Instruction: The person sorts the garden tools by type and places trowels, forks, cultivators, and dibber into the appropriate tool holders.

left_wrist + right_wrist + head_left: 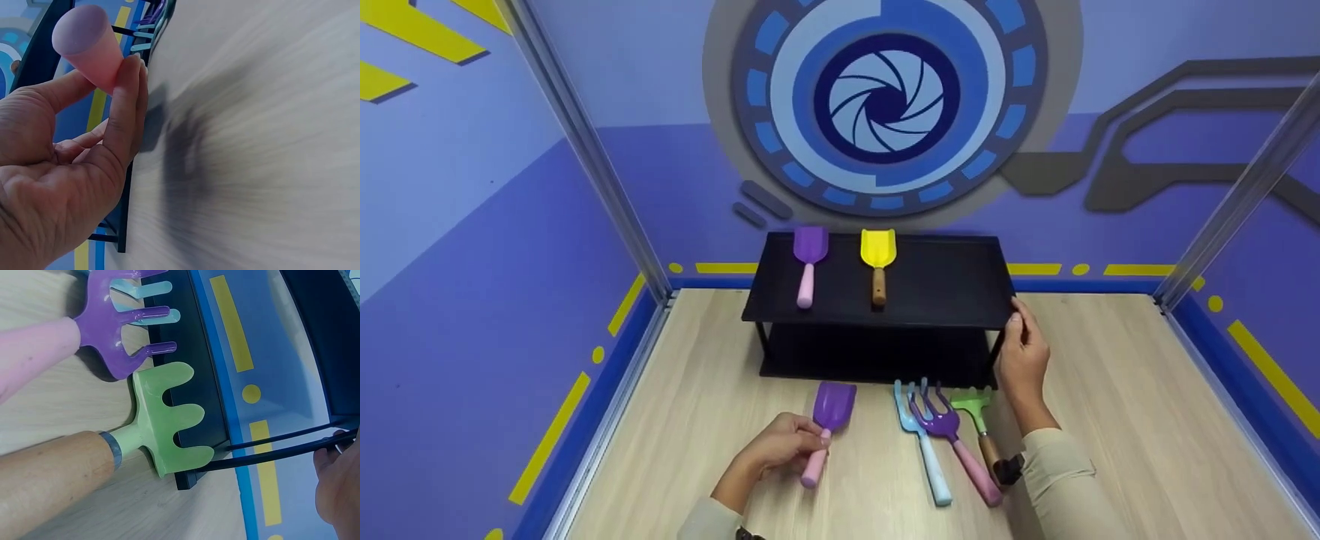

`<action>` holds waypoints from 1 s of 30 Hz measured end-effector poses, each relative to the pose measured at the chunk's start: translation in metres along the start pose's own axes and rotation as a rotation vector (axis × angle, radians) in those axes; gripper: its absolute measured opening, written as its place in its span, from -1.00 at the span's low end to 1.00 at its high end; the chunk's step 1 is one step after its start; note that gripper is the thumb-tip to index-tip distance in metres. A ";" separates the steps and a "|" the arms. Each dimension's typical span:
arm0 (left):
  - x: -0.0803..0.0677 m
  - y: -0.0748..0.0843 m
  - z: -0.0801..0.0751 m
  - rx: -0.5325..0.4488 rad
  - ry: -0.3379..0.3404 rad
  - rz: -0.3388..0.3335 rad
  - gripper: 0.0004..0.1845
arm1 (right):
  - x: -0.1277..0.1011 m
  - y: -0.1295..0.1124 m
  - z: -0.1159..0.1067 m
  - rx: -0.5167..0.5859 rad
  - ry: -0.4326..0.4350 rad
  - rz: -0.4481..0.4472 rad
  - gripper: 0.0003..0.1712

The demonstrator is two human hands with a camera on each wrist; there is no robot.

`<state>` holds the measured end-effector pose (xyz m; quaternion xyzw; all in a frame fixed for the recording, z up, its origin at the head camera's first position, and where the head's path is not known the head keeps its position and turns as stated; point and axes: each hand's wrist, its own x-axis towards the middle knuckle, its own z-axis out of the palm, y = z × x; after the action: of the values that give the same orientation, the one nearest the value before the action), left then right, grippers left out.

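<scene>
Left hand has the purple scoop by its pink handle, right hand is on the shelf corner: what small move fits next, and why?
Probably lift the purple scoop onto the top of the black shelf, in the bare stretch right of the yellow scoop. The left hand already pinches its handle, two scoops lie there side by side, and the right hand grips the shelf's corner.
</scene>
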<state>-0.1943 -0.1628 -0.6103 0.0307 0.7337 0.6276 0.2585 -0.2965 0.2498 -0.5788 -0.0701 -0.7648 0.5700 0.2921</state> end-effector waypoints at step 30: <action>0.000 0.029 -0.004 -0.027 0.004 0.050 -0.65 | -0.002 -0.002 0.000 -0.006 -0.017 0.021 -0.52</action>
<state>-0.2044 -0.1606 -0.5834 0.0443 0.7247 0.6437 0.2419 -0.2940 0.2486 -0.5777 -0.0743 -0.7680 0.5715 0.2794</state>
